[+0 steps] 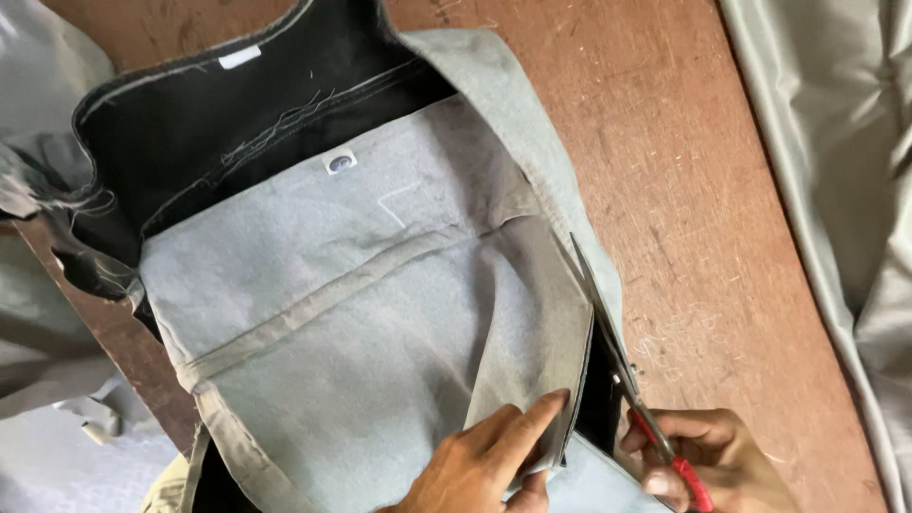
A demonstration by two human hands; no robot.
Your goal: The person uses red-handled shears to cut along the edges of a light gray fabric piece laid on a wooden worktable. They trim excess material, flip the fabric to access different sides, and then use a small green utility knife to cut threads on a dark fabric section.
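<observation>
A grey fabric piece with a black inner layer lies spread on a brown wooden table. My left hand presses its forefinger on a folded grey flap near the fabric's right edge. My right hand holds scissors with red handles. Their blades run up along the right edge of the flap, over a dark gap. A small round snap sits on the upper grey panel.
Shiny grey cloth hangs along the right side of the table. More grey fabric and loose scraps lie beyond the table's left edge. Chalk scribbles mark the wood just right of the scissors.
</observation>
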